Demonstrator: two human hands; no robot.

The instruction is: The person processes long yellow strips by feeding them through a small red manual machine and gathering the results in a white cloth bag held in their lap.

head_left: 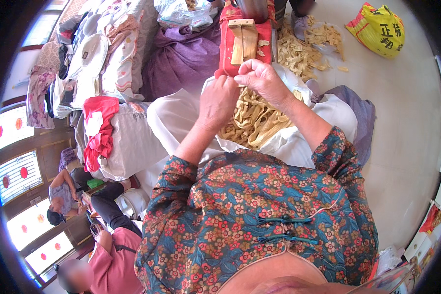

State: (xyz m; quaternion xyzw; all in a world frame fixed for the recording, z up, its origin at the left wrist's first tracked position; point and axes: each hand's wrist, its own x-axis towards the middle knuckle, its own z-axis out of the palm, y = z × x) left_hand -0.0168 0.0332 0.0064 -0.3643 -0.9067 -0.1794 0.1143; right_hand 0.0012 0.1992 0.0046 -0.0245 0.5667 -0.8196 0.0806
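My left hand (219, 101) is a loose fist with its back toward me, so whatever lies inside the fingers is hidden. Close beside it, my right hand (261, 80) has its thumb and forefinger nearly pinched, at the left knuckles; I cannot make out anything between them. Below both hands, a white sack (279, 141) lies open across my lap, full of pale yellow dried strips (259, 117). Just beyond my fingers, a wooden block with a slit (243, 46) rests on a red cloth (226, 44), with small pale scraps beside it.
A metal pot (255, 11) stands behind the block. More strips (299, 51) are heaped on the floor at right, near a yellow printed bag (380, 31). Purple cloth (183, 58) and a stuffed white sack (132, 143) lie left. Two people sit at lower left, one in pink (119, 253).
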